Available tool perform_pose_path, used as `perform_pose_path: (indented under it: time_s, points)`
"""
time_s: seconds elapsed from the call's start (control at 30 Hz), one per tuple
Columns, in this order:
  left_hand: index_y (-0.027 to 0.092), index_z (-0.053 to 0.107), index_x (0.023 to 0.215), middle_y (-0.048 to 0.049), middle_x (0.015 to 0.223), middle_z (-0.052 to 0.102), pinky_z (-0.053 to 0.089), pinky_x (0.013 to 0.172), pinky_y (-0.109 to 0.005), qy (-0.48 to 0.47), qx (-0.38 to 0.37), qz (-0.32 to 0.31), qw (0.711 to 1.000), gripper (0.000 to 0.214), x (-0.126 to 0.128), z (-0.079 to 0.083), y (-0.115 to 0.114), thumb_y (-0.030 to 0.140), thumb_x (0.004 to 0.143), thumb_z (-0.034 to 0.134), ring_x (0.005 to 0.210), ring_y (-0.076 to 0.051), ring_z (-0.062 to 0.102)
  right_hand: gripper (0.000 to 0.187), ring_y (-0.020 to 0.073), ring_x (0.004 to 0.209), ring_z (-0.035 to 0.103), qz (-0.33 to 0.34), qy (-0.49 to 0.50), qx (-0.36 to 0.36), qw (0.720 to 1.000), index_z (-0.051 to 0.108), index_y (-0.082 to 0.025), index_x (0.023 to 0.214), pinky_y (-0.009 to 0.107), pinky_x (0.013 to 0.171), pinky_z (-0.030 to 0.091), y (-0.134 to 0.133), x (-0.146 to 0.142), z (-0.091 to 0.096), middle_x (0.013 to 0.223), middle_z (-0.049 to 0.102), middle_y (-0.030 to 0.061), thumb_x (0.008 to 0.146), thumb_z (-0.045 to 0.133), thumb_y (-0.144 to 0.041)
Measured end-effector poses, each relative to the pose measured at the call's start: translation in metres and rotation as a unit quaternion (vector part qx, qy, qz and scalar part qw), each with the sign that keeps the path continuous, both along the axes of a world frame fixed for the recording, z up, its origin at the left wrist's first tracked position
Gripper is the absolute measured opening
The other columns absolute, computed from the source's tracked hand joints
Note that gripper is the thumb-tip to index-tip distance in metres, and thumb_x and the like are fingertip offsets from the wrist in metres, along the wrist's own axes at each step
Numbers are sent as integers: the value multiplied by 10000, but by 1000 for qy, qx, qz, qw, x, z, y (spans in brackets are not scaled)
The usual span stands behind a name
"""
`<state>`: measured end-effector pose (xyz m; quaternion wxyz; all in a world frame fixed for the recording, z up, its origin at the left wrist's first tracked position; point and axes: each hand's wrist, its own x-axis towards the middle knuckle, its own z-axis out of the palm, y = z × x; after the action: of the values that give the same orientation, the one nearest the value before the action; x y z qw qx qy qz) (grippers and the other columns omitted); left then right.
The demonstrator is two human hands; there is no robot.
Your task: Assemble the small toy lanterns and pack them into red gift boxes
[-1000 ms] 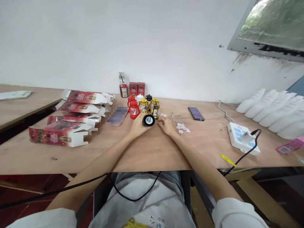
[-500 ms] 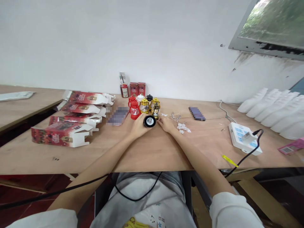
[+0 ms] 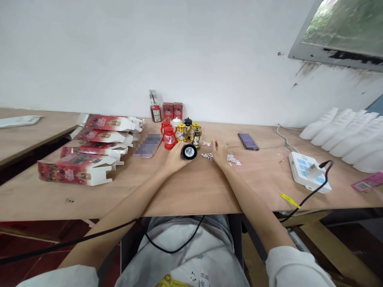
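Observation:
My left hand (image 3: 173, 157) is wrapped round a small black lantern (image 3: 188, 152) lying on its side on the wooden table (image 3: 191, 187), its round base facing me. My right hand (image 3: 220, 153) rests on the table to the right, fingers down over a scatter of small white and silver parts (image 3: 231, 160); whether it holds one is hidden. A little cluster of tiny parts (image 3: 206, 156) lies between the two hands. Just behind stand several toy lanterns: red (image 3: 168, 136), gold (image 3: 181, 133), and another gold one (image 3: 196, 134).
Folded red cartons (image 3: 78, 168) are stacked at the left. Small red boxes (image 3: 172, 111) stand by the wall. A blurred flat item (image 3: 148, 145) and another (image 3: 247, 141) lie on the table. A white power strip (image 3: 308, 173) with black cable sits right, white bottles (image 3: 344, 135) beyond.
My right hand has moved from beside the black lantern to the right, onto the scattered small parts. My left hand stays on the lantern.

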<state>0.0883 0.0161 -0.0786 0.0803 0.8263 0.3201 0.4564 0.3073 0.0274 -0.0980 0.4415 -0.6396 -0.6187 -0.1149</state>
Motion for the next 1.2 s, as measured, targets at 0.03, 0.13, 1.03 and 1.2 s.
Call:
perform_pose_path:
  time_s: [0.03, 0.13, 1.03, 1.2]
  points:
    - [196, 525, 1012, -51, 1008, 615, 476, 839, -324, 1, 1, -1, 1000, 370, 0, 0, 0, 288, 689, 679, 973, -209, 586, 357, 184, 749, 524, -6, 22, 4, 1000, 557, -179, 763, 289, 720, 359, 1, 3, 1, 756, 610, 60, 952, 303, -345]
    - [194, 526, 1004, -51, 1005, 615, 475, 831, -317, 0, 7, 2, 1000, 357, 0, 1, -1, 277, 691, 675, 966, -206, 586, 332, 187, 786, 540, -13, 60, -1, 998, 559, -177, 806, 293, 736, 371, 3, 11, 3, 807, 627, 68, 945, 305, -339]
    - [191, 513, 977, -64, 984, 606, 477, 813, -336, 29, 6, -6, 1000, 318, 0, 5, -4, 273, 700, 646, 937, -217, 578, 510, 281, 1197, 453, 73, -186, -274, 941, 400, -205, 1351, 415, 991, 325, -1, 1, -6, 1304, 483, 142, 941, 265, -477]
    - [191, 517, 980, -67, 989, 606, 476, 821, -342, 37, 1, -16, 999, 317, 1, 6, -6, 284, 704, 643, 940, -219, 578, 505, 282, 1248, 401, 86, -182, -275, 940, 432, -198, 1334, 440, 1028, 294, -1, 2, -7, 1350, 467, 125, 943, 268, -473]
